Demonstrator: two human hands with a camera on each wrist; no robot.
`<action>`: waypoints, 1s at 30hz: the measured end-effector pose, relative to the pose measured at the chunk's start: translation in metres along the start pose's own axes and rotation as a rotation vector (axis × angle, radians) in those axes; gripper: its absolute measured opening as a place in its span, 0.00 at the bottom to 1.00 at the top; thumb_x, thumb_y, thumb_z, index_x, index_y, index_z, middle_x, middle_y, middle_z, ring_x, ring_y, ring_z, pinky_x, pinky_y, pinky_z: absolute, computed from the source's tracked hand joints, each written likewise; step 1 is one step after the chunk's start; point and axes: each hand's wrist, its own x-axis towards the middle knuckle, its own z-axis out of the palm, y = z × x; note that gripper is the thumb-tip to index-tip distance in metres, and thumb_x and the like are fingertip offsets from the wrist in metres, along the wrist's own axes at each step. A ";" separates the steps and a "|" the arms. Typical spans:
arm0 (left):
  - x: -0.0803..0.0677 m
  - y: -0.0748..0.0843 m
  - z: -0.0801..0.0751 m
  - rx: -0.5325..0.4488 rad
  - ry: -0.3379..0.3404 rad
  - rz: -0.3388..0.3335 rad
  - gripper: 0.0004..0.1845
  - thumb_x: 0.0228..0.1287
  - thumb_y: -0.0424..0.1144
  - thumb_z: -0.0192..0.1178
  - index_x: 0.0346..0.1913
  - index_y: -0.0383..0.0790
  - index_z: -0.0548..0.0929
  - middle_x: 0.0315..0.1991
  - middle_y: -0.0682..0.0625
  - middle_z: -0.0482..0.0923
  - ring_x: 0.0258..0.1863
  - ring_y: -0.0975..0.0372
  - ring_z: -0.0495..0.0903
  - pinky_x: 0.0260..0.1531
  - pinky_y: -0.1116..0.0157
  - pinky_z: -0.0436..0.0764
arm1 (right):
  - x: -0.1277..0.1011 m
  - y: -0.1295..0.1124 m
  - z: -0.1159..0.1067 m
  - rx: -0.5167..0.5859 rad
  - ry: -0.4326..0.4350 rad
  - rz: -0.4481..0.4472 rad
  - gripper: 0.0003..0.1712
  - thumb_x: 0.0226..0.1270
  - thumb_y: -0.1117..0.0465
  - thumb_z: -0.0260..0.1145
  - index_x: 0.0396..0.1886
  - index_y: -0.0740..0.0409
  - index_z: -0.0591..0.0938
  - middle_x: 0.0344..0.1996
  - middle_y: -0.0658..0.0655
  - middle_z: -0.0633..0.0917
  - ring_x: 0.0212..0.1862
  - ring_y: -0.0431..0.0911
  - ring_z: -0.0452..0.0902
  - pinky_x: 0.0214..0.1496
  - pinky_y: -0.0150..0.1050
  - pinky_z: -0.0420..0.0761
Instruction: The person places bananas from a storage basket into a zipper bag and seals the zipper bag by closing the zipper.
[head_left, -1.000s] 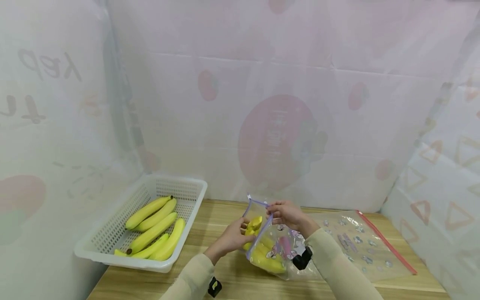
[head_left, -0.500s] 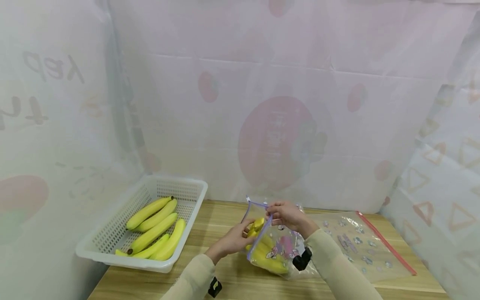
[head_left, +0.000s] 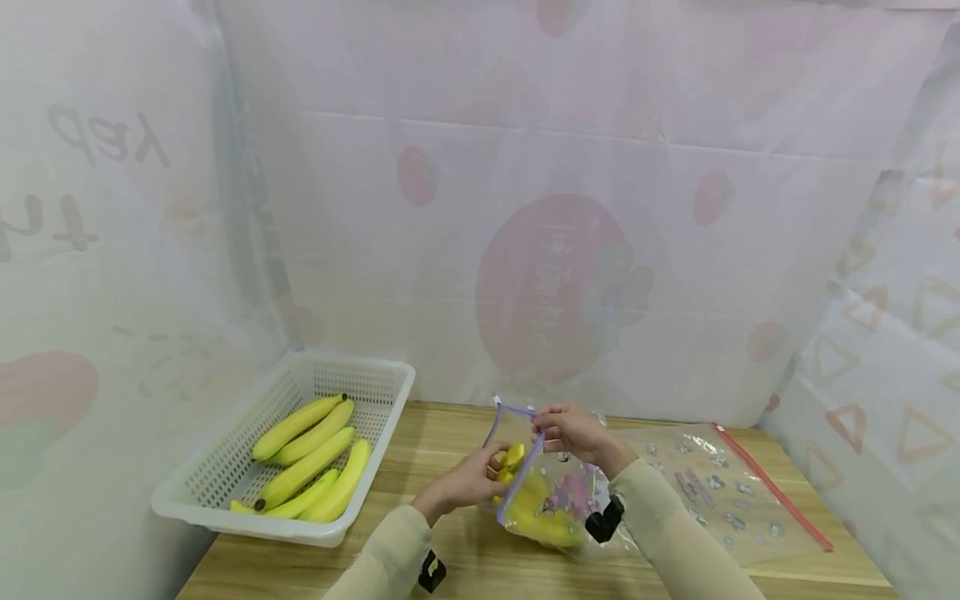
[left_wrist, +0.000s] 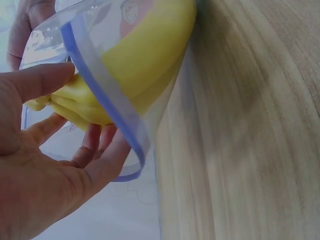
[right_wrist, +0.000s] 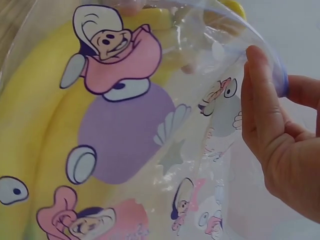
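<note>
Bananas (head_left: 534, 507) sit inside the clear zip bag (head_left: 551, 500), which stands on the wooden table (head_left: 465, 567) between our two hands. The stem ends poke up at the bag's mouth, by the blue zip strip (left_wrist: 102, 85). Our left hand (head_left: 468, 477) pinches the near lip, thumb outside, fingers (left_wrist: 97, 142) curled under the rim against the fruit. Our right hand (head_left: 573, 429) pinches the far top edge, fingertips (right_wrist: 257, 85) on the strip.

To do this well, we judge: keep both lips taut, push the stems below the strip before pressing, let air out.

Beyond the right hand lies a flat bag with a red zip (head_left: 731, 492). Well left of the left hand, a white basket (head_left: 225, 508) holds more bananas (head_left: 311, 458).
</note>
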 end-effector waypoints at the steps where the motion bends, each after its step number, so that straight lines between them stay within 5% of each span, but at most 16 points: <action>1: 0.000 -0.001 0.001 -0.003 0.010 -0.001 0.32 0.56 0.27 0.64 0.64 0.40 0.67 0.42 0.40 0.70 0.42 0.51 0.76 0.36 0.57 0.81 | 0.000 -0.001 0.000 0.001 -0.001 -0.002 0.11 0.71 0.65 0.55 0.45 0.69 0.76 0.36 0.61 0.79 0.36 0.46 0.80 0.36 0.36 0.82; 8: 0.004 -0.004 0.006 -0.045 0.044 -0.002 0.30 0.58 0.29 0.63 0.63 0.40 0.67 0.43 0.40 0.72 0.43 0.51 0.77 0.35 0.56 0.81 | 0.002 -0.002 0.000 0.023 -0.005 -0.005 0.10 0.72 0.65 0.54 0.44 0.69 0.76 0.35 0.58 0.80 0.36 0.46 0.81 0.37 0.36 0.82; 18: 0.008 -0.005 0.006 -0.164 -0.072 -0.106 0.26 0.71 0.44 0.48 0.69 0.42 0.64 0.61 0.38 0.67 0.57 0.43 0.69 0.47 0.42 0.75 | 0.003 -0.001 -0.005 0.084 -0.014 -0.031 0.12 0.72 0.66 0.54 0.45 0.73 0.74 0.34 0.58 0.79 0.34 0.44 0.80 0.35 0.33 0.82; 25: 0.010 -0.002 0.009 -0.052 -0.057 -0.025 0.25 0.63 0.48 0.61 0.60 0.43 0.72 0.40 0.46 0.74 0.39 0.57 0.75 0.38 0.55 0.79 | 0.004 -0.001 -0.008 0.116 -0.021 -0.052 0.09 0.72 0.65 0.54 0.40 0.69 0.75 0.33 0.56 0.79 0.32 0.42 0.80 0.34 0.32 0.82; 30: 0.011 -0.004 0.010 -0.028 -0.033 0.029 0.19 0.66 0.44 0.59 0.56 0.41 0.76 0.40 0.48 0.74 0.38 0.59 0.75 0.35 0.62 0.78 | 0.005 -0.002 -0.008 0.143 0.003 -0.045 0.07 0.73 0.65 0.53 0.38 0.66 0.75 0.33 0.56 0.79 0.30 0.41 0.79 0.32 0.30 0.81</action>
